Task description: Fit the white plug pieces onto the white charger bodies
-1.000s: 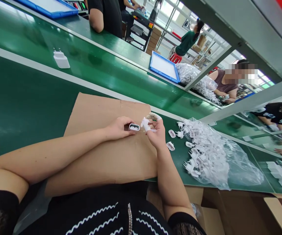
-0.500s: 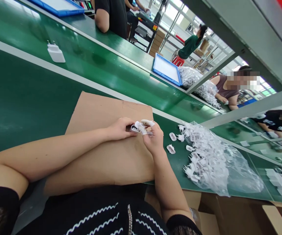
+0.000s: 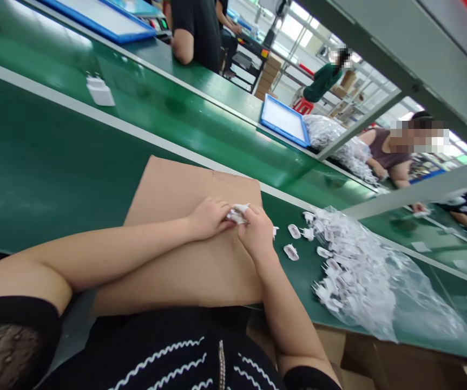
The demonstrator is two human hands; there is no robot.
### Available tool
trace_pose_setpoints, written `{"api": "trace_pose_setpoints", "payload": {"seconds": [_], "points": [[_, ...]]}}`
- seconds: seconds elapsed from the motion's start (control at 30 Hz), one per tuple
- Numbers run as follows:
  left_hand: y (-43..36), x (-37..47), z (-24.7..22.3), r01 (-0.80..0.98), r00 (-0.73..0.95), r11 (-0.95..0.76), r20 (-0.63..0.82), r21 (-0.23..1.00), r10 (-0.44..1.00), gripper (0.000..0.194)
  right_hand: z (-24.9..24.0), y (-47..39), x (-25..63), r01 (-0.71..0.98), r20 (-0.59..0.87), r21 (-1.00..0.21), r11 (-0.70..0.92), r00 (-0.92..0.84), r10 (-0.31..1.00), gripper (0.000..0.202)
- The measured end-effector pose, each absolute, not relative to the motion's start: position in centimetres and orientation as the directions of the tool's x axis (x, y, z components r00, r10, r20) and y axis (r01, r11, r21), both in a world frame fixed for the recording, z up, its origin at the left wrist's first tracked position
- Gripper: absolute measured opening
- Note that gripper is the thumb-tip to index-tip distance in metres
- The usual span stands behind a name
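Observation:
My left hand (image 3: 212,218) is closed around a small white charger housing (image 3: 235,215), mostly covered by fingers. My right hand (image 3: 256,227) grips the same piece from the other side, its fingertips meeting the left ones; white coverings show on some of its fingers. Both hands are just above a sheet of brown cardboard (image 3: 176,271). Beside the right hand, a few loose white plug pieces (image 3: 291,252) lie on the green bench. Farther right, a clear plastic bag (image 3: 363,271) spills many more white two-pin plug parts.
A finished-looking white charger (image 3: 100,92) with two pins sits on the green belt (image 3: 168,116) beyond a pale rail. Blue-rimmed trays (image 3: 285,120) stand on the far side. A slanted metal post (image 3: 363,123) rises at right. Several people are around the line.
Both hands have closed in around the charger housing, whose open end showed before and is now largely covered. The right fingers have curled inward. The whole view has shifted slightly.

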State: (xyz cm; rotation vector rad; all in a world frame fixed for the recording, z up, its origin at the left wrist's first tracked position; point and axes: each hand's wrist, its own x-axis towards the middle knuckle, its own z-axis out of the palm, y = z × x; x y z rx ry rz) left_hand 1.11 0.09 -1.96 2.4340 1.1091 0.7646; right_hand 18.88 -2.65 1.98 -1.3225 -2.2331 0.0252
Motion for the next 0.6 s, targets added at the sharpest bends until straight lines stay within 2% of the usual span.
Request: {"api": "trace_pose_setpoints", "payload": {"seconds": [0.1,0.2,0.37,0.47,0.6], "points": [[-0.5,1.4,-1.6,0.674,0.561,-0.637,0.302,0.374,0.771,0.042,1.3,-2.6,19.1,0.752,0.448,-0.432,0.497,-0.3,0.842,0.034],[-0.6,1.6,-1.5,0.713,0.568,-0.636,0.29,0.294,0.77,0.047,0.5,-2.5,19.3,0.739,0.466,-0.479,0.474,-0.244,0.851,0.029],[-0.5,1.6,-1.6,0.719,0.552,-0.627,0.302,0.301,0.777,0.049,0.1,-2.4,19.4,0.75,0.456,-0.467,0.469,-0.25,0.854,0.033],[-0.3,1.2,-1.5,0.68,0.568,-0.66,0.338,0.319,0.75,0.045,0.1,-2.6,19.1,0.697,0.366,-0.61,0.377,-0.174,0.914,0.039],[-0.2,0.5,-1.2,0.626,0.588,-0.694,0.368,0.357,0.72,0.039,0.2,-3.2,18.7,0.614,0.2,-0.765,0.193,-0.058,0.978,0.071]]}}
